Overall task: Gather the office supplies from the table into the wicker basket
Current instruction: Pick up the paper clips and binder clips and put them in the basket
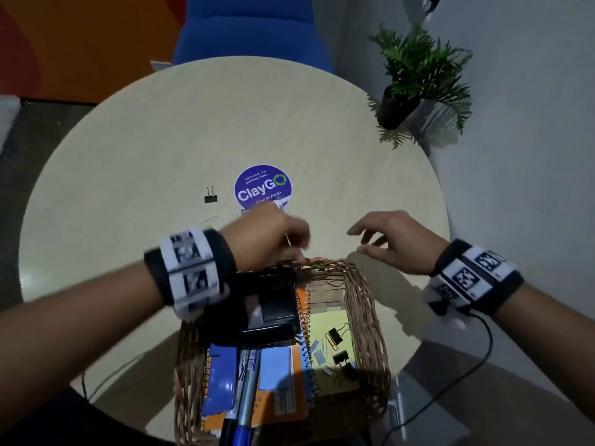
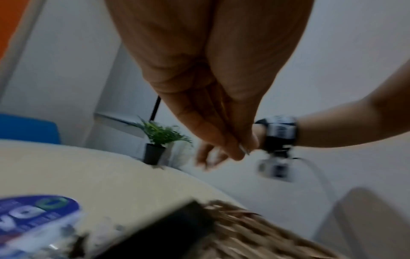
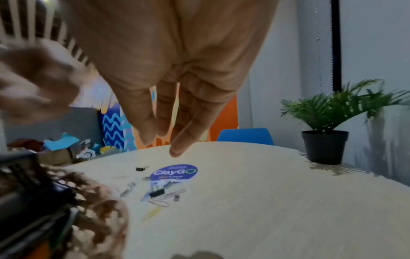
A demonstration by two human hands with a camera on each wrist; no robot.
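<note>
Both hands over far rim of wicker basket, supplies mostly inside.

Inside basket: orange notebook, yellow pad, black binder clips, pens. At far rim: left hand, fingers bunched, pinching something thin, too blurred to name; right hand beside it, fingers spread loose, holding nothing. Beyond rim on table: scattered small clips, lone binder clip left of ClayGo sticker. Farthest: potted plant.

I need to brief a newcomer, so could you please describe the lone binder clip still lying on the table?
Start at the round purple sticker in the middle of the table. Just left of it lies a small black binder clip, apart from the other bits scattered below the sticker, wire handles pointing away.
</note>
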